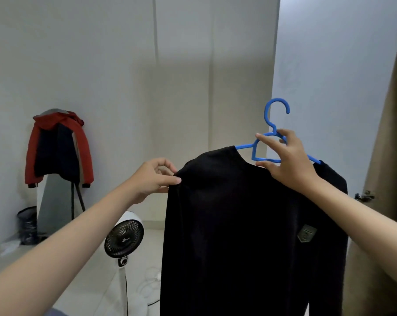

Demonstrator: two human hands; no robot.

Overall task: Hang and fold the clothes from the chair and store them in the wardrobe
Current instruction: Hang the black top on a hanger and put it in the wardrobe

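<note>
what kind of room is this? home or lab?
Most likely a home bedroom or dressing area. A red jacket hangs by a leaning mirror, a white pedestal fan stands on the floor, and a black shirt is on a blue hanger.

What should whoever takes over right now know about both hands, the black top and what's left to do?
Left hand: pinches the shoulder of the black long-sleeved top.
Right hand: grips the blue plastic hanger just below its hook, holding it up in the air.
Done: the top sits on the hanger, both shoulders over its arms.
Left: straighten the shoulder if needed, then hook the hanger inside the wardrobe. The brown panel at the right may be its door; I cannot tell. The chair is out of view.
</note>
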